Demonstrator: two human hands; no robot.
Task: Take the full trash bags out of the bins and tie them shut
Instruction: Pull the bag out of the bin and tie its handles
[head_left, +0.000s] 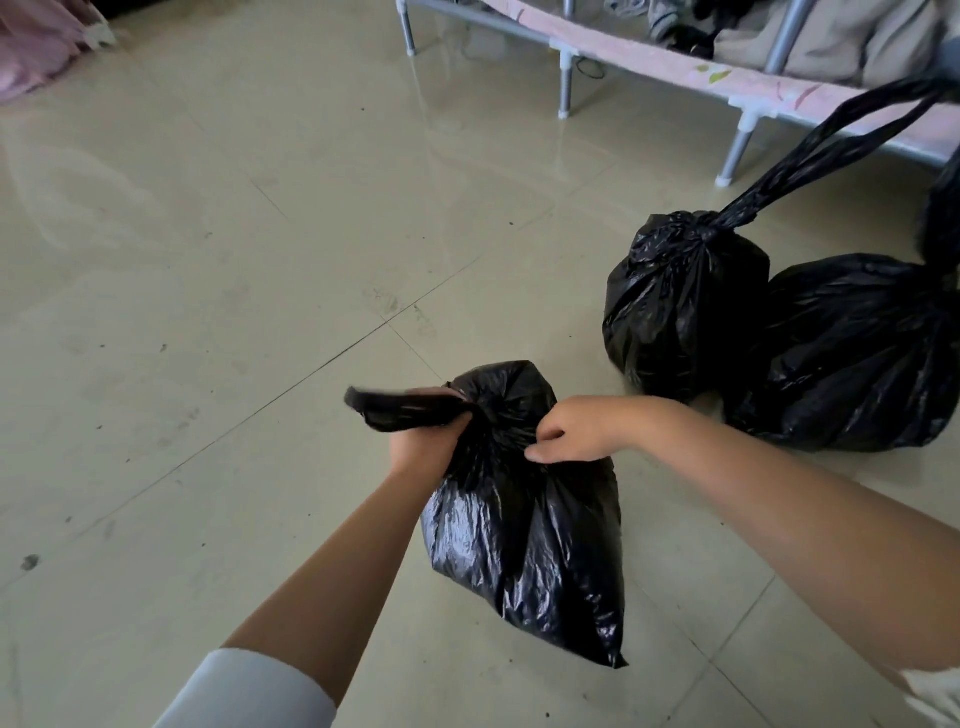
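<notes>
Fingers (457, 415) of the left hand (423, 441) are curled tight round a twisted strip of black plastic at the top of the near trash bag (524, 535). That strip sticks out to the left, past the hand. The right hand (569, 428) is at the bag's neck too, and its thumb and curled fingers pinch the bunched plastic there. Both hands are close together, one on each side of the gathered top.

The near trash bag sits on the floor (208, 260) right below the hands. It is black and shiny and looks full. Its bottom corner points toward the lower right. The left forearm lies across the bag's left edge and hides a bit of it. A white sleeve (249, 691) shows low on the left arm.

Two more black bags stand on the floor to the right, well apart from the near one. The middle bag (680, 301) has its top knotted, with long loops of plastic reaching up and to the right. The big bag (852, 353) touches it on the right and goes partly out of the picture.

Behind them is a metal bed frame (566, 83) with grey legs. Beige cloth and dark things lie on it. Pink cloth (36, 47) lies in the top left corner
</notes>
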